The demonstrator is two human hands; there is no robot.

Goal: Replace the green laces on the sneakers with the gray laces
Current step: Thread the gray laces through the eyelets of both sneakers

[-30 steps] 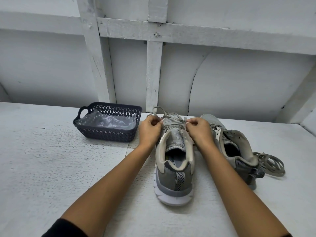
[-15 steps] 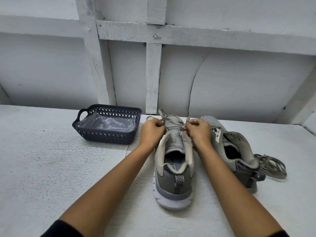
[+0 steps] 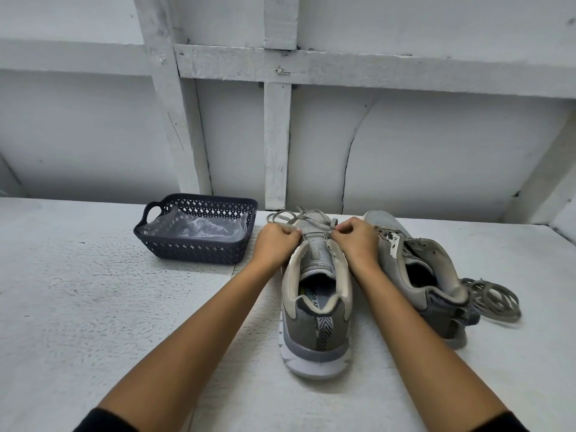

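Observation:
A gray sneaker stands heel toward me in the middle of the white table. A gray lace runs through its upper eyelets and loops out beyond the tongue. My left hand pinches the lace at the left side of the tongue. My right hand pinches the lace at the right side. A second gray sneaker lies just right of it, unlaced as far as I can see. A loose coiled lace lies by its heel; its colour reads gray-green.
A dark plastic basket with a clear plastic bag inside stands to the left of the shoes. A white wooden wall with beams rises right behind the table.
Both hands have stayed at the tongue, pinching the lace and shifting only slightly. The view has tilted a little, so the shoes sit lower in frame.

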